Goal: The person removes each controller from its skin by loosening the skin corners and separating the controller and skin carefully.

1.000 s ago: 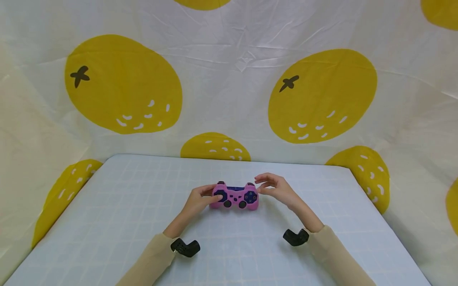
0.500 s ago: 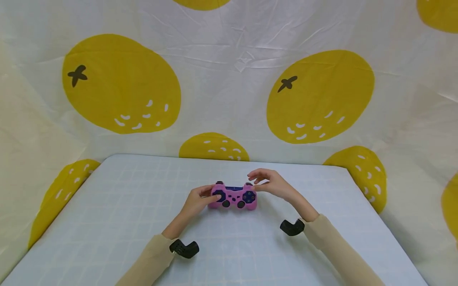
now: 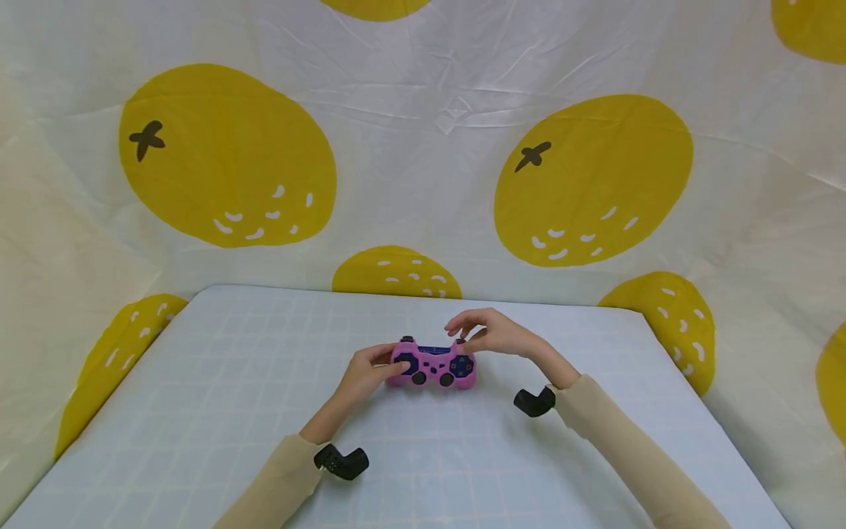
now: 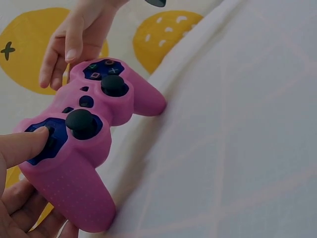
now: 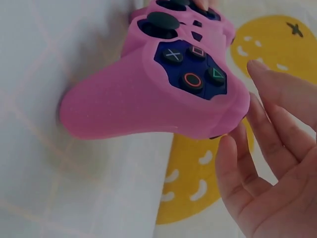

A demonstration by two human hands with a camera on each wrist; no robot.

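Observation:
A pink game controller (image 3: 434, 369) with dark blue button panels and two black sticks is propped up near the middle of the table, its face towards me. My left hand (image 3: 360, 373) grips its left side, thumb on the direction pad and the other fingers behind. At the upper right corner is my right hand (image 3: 499, 334), its fingers loosely bent. The right wrist view has the right thumb (image 5: 282, 89) apart from the controller, while the other fingertips come right up to its shoulder edge. Both handles (image 4: 86, 203) point down towards the cloth in the left wrist view.
A pale blue checked cloth (image 3: 218, 411) covers the table. Behind it hangs a white sheet (image 3: 410, 162) printed with large yellow fruits. Black wrist devices (image 3: 341, 461) sit on both beige sleeves (image 3: 628, 448).
My right hand has moved left and slightly away from me, from beside the controller to over its upper right corner. The left hand and the controller have stayed in place.

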